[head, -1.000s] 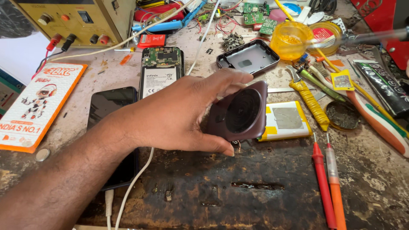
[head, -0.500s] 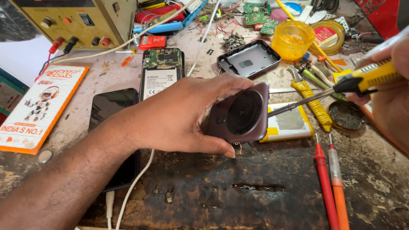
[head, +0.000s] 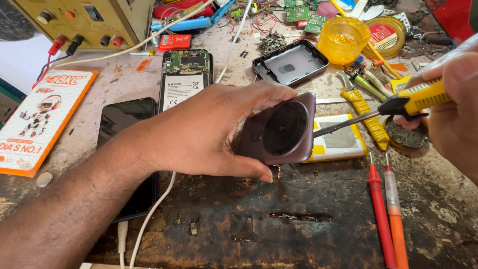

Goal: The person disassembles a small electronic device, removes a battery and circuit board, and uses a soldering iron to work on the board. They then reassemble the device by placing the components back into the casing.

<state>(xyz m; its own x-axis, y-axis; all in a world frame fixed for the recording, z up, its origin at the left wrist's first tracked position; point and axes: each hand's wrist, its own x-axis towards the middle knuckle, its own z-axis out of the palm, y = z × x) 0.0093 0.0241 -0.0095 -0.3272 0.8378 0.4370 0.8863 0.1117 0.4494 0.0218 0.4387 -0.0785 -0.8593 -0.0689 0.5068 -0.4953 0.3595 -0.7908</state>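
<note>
Nearest of all, below the left hand [head: 209, 132], lies the scorched dark patch of the workbench [head: 298, 234], with a white cable [head: 154, 214] trailing under the wrist. Below the right hand [head: 455, 119], two probes [head: 386, 214] lie side by side, one red and one orange.

The left hand is closed around a small maroon speaker [head: 281, 130], thumb under its lower edge and fingers over the top, holding it on edge so that its round black grille faces the right hand. The right hand grips one yellow-handled screwdriver [head: 398, 105], fingers wrapped about the handle; the metal shaft runs to the speaker's right edge (whether the tip actually touches it I cannot tell).

Just behind the speaker, between the two hands, lies a flat pack with white and yellow faces [head: 338, 142]. Beyond the left forearm sits one black phone [head: 127, 149], screen dark, and further left a flat orange rectangular package [head: 37, 122] with a cartoon figure on a white panel.

Beyond the left knuckles is an opened phone [head: 185, 77] showing a white-labelled battery and green circuit board, with a small red packet [head: 174, 42] past it. Beyond the speaker rests an empty grey back cover [head: 291, 62], then one translucent yellow cup [head: 343, 37] and a round tin with a red-and-white label [head: 388, 35]. Farthest, up left, stands a beige power supply [head: 84, 20] with one red and one black plug.
</note>
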